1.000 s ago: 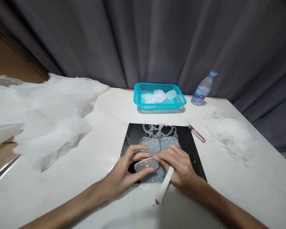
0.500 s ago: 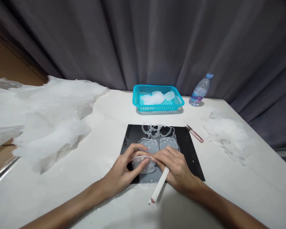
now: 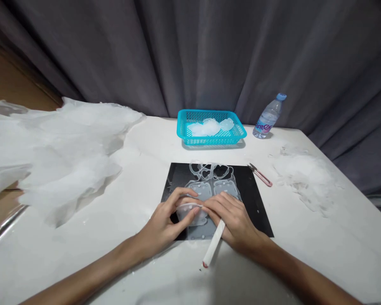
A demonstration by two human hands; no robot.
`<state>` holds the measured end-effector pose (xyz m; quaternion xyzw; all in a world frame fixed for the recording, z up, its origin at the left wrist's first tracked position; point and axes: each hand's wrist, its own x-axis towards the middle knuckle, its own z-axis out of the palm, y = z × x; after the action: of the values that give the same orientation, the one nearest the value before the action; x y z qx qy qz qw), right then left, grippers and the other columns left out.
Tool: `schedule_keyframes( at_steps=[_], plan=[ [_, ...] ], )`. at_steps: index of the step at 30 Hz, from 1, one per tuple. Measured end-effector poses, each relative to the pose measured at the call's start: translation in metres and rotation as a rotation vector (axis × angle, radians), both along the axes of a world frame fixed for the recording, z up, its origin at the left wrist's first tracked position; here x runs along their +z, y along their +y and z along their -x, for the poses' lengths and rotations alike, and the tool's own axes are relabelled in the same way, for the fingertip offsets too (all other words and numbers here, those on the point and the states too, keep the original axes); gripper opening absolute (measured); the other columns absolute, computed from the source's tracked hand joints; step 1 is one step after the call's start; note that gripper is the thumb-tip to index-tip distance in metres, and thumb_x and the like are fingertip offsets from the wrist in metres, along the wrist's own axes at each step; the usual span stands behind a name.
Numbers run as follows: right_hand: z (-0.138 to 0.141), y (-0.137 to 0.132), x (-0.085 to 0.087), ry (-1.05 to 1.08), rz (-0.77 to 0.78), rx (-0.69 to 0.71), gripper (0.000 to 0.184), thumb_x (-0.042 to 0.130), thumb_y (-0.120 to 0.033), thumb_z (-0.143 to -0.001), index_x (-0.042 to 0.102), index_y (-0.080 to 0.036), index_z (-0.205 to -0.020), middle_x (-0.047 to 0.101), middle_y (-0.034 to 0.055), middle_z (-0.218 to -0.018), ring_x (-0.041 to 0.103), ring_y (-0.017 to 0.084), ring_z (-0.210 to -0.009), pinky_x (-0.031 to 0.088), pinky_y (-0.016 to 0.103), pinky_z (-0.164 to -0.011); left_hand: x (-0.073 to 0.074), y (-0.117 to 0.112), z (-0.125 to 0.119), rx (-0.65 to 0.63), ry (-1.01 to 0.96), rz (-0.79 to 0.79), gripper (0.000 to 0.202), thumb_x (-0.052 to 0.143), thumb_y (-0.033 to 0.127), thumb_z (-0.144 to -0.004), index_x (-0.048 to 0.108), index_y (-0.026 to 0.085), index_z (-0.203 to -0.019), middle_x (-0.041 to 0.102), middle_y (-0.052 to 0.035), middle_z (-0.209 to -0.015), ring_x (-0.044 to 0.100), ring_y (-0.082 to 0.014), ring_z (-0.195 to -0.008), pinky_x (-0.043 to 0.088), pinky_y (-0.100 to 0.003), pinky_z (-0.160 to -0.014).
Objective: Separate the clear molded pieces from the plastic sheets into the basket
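My left hand (image 3: 169,220) is closed on a thin, translucent white piece with a rounded edge (image 3: 190,212), pinched between thumb and fingers. Beside it, my right hand (image 3: 231,220) grips a slim white handle (image 3: 213,245) with a red mark at its near end. The handle's far end is hidden under my right fingers, which meet the edge of the piece. Both hands are over a black mat (image 3: 255,212). On the mat lie translucent moulded sheets (image 3: 225,187) with rounded squares and small round bumps, plus looped cut-out strips (image 3: 197,169) at the back.
A turquoise basket (image 3: 209,140) with white pieces stands at the back, a water bottle (image 3: 268,118) to its right. Pink-handled thread snips (image 3: 263,177) lie by the mat. White translucent sheets (image 3: 73,148) are heaped left; scraps (image 3: 307,173) lie right.
The whole view has shifted slightly, with the table things appearing a little higher. Both hands keep nearly the same hold on the piece and the white handle.
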<state>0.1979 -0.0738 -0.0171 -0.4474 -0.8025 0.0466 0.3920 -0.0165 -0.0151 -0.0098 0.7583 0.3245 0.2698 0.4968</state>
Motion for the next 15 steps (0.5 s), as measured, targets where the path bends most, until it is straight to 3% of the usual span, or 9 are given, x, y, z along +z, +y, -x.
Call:
schedule_keyframes(
  at_steps=[7, 15],
  plan=[
    [0.0006, 0.0002, 0.0005, 0.111, -0.035, -0.026, 0.01, 0.056, -0.012, -0.104, 0.064, -0.017, -0.106, 0.073, 0.0059, -0.089, 0.065, 0.018, -0.078, 0.052, 0.031, -0.073, 0.002, -0.002, 0.0024, 0.058, 0.017, -0.064, 0.009, 0.06, 0.028, -0.104, 0.063, 0.026, -0.112, 0.073, 0.0032, -0.1, 0.073, -0.0105, -0.087, 0.056, -0.017, -0.076],
    [0.0006, -0.0002, -0.002, 0.129, -0.048, -0.031, 0.011, 0.058, -0.01, -0.102, 0.065, -0.017, -0.107, 0.074, 0.0065, -0.09, 0.067, 0.019, -0.077, 0.053, 0.032, -0.072, 0.0055, -0.0037, 0.0021, 0.074, 0.067, -0.129, 0.015, 0.056, 0.031, -0.105, 0.067, 0.024, -0.113, 0.075, 0.0003, -0.103, 0.072, -0.0123, -0.083, 0.056, -0.019, -0.074]
  ],
)
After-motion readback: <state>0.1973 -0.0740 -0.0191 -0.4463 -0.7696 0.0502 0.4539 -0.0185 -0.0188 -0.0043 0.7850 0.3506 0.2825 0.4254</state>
